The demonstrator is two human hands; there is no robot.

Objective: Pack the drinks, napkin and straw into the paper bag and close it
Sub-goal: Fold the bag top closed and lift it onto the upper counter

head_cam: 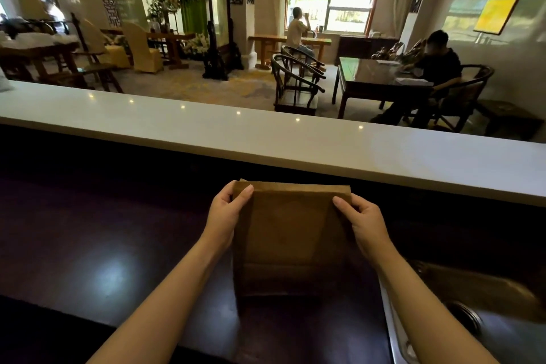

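A brown paper bag (291, 233) stands upright on the dark counter (103, 239), its top pressed flat. My left hand (226, 210) pinches the bag's upper left corner, thumb on the near face. My right hand (362, 220) pinches the upper right corner the same way. The inside of the bag is hidden. No drinks, napkin or straw show anywhere in view.
A raised white ledge (266, 139) runs across just behind the bag. A metal sink (484, 310) lies at the lower right, close to my right forearm. Beyond the ledge are wooden chairs, tables and two seated people.
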